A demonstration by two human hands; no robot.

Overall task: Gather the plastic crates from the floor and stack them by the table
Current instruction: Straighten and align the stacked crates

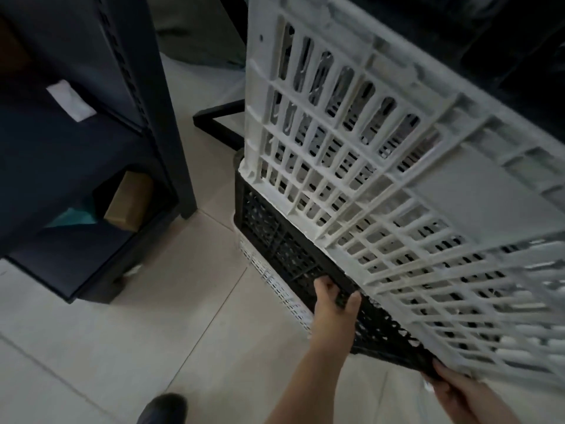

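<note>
A large white slatted plastic crate [397, 166] fills the upper right, tilted with its underside toward me. Beneath it sits a black lattice crate [275, 240], and under that a strip of another white crate [269, 276] shows near the floor. My left hand [333, 304] grips the black crate's near rim, fingers curled over the edge. My right hand [452, 390] holds the same black crate at its lower right corner, just below the white crate's edge.
A dark metal shelving unit [91, 148] stands at left, holding a cardboard box [128, 200] low down. A black table leg frame [220, 117] lies behind the crates. Pale floor tiles [153, 332] spread below; my dark shoe [162, 408] shows at the bottom.
</note>
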